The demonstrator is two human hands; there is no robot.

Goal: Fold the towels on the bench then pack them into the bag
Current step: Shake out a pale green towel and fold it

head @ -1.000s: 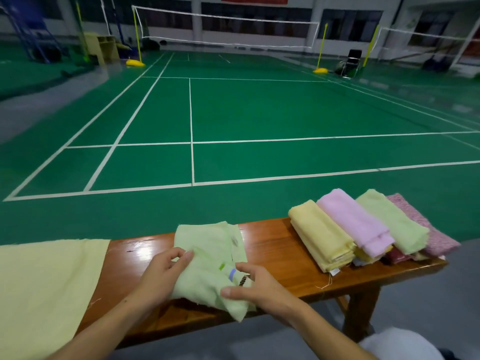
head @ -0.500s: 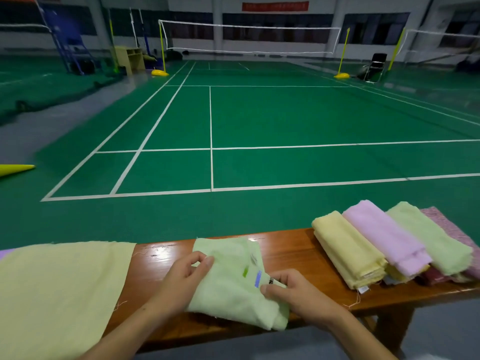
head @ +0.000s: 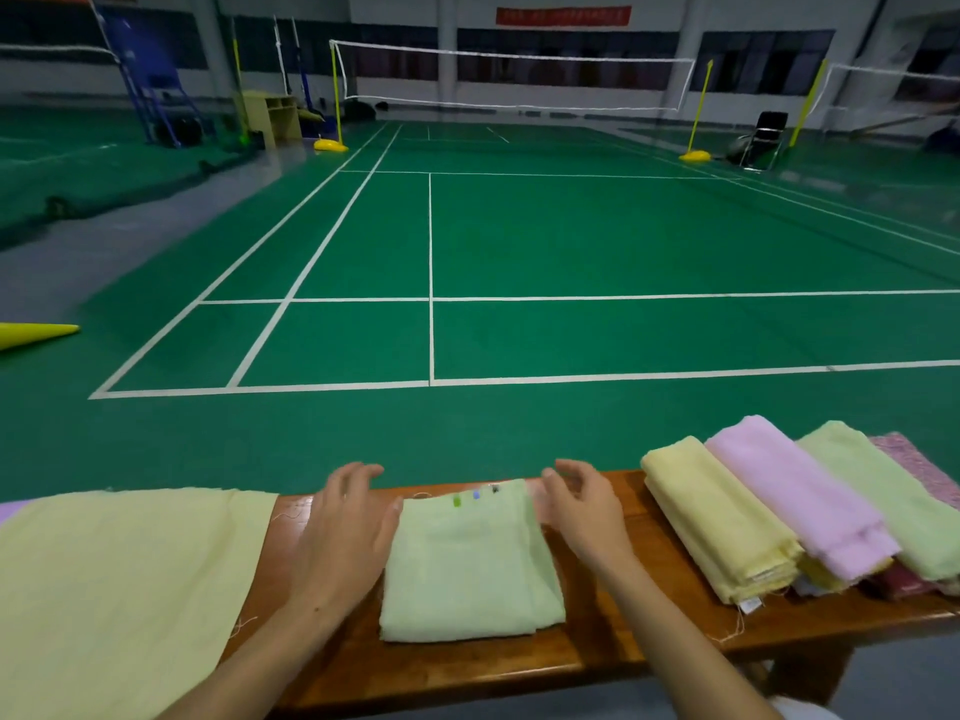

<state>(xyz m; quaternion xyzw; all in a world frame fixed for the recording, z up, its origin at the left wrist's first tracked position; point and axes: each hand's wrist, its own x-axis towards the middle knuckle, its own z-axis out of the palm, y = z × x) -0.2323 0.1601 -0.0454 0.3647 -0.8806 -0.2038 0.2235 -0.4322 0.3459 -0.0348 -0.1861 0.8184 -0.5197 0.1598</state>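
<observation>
Nothing here is actually reading as text, sadly.

The red banner [head: 563,15] up on the far wall is carrying a row of pale characters, but they're coming out way too blurry to make out. The folded light green towel [head: 470,563] on the bench is showing three little marks along its far edge, one green, one blue, one dark, and none of them is resolving into a letter or number. A small white tag [head: 749,605] is sticking out from under the yellow folded towel [head: 719,522], and whatever is printed on it is looking too tiny to tell.
</observation>
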